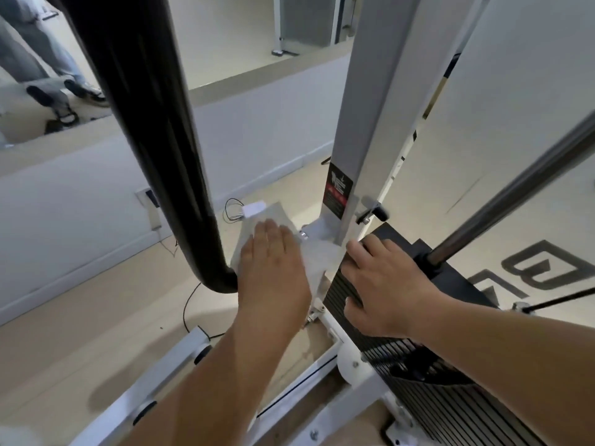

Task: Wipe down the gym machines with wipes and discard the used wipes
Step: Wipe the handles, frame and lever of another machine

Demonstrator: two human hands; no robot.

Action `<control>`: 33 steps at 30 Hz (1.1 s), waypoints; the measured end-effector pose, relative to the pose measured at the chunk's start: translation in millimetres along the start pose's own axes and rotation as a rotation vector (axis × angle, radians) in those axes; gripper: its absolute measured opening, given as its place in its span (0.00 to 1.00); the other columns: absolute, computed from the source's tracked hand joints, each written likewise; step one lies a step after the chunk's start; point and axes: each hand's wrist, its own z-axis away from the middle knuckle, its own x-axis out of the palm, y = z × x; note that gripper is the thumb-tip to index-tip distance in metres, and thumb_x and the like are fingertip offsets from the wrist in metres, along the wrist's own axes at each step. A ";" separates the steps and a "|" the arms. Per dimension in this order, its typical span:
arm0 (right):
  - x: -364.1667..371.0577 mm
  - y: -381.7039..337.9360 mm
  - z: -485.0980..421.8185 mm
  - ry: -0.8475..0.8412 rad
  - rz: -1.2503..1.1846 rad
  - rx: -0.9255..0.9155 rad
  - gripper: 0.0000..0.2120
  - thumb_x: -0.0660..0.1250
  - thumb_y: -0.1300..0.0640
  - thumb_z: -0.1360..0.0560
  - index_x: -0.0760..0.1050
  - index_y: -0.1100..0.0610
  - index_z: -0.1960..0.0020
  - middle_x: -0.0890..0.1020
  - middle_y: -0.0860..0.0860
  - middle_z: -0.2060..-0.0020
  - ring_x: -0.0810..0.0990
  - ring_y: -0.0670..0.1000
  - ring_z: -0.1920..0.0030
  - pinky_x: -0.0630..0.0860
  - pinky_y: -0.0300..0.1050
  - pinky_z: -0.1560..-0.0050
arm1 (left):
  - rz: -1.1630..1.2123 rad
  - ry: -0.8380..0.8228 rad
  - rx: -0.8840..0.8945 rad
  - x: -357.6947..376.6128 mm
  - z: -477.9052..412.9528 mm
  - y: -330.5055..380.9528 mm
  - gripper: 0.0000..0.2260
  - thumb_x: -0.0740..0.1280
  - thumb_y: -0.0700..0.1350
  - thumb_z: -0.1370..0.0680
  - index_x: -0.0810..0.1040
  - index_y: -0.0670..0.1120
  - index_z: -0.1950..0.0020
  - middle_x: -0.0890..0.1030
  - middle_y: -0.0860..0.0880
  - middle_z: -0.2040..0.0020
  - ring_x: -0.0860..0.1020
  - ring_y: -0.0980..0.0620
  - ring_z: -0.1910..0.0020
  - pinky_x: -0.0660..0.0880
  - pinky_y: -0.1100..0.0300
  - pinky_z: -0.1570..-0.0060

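My left hand point(273, 268) lies flat with straight fingers on a white wipe point(317, 257), pressing it against the white base plate point(273, 217) at the foot of the gym machine's white upright post point(370, 123). The wipe spreads out to the right of the hand, toward the post's foot. My right hand point(383, 284) rests on top of the black weight stack point(418, 365), fingers bent over its near-left edge, holding no wipe.
A thick black curved tube point(154, 123) runs down just left of my left hand. A chrome guide rod point(515, 194) rises from the weight stack. White frame rails point(154, 381) lie on the tan floor. Cables trail near the wall. A mirror shows a person's legs at top left.
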 end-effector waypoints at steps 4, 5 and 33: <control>5.6 1.3 -4.4 0.089 -0.055 0.033 0.23 0.60 0.38 0.27 0.78 0.57 0.51 0.73 0.55 0.53 0.70 0.59 0.54 0.73 0.58 0.53 | -0.057 -0.055 -0.072 27.1 -15.5 5.2 0.31 0.57 0.50 0.20 0.52 0.40 0.21 0.70 0.42 0.32 0.72 0.42 0.37 0.66 0.49 0.42; 7.6 0.8 -4.3 0.100 -0.065 0.029 0.23 0.61 0.37 0.27 0.78 0.57 0.52 0.73 0.55 0.54 0.70 0.59 0.54 0.74 0.58 0.53 | -0.063 -0.025 -0.065 26.3 -22.4 6.9 0.25 0.56 0.52 0.19 0.59 0.42 0.25 0.72 0.44 0.36 0.74 0.42 0.40 0.65 0.49 0.49; 7.4 -1.1 -3.9 0.085 -0.074 0.067 0.22 0.60 0.38 0.28 0.77 0.56 0.54 0.72 0.55 0.53 0.70 0.59 0.54 0.74 0.57 0.54 | 0.328 0.181 -0.130 35.1 -6.7 12.4 0.27 0.48 0.54 0.24 0.72 0.47 0.30 0.78 0.47 0.34 0.76 0.44 0.34 0.69 0.50 0.38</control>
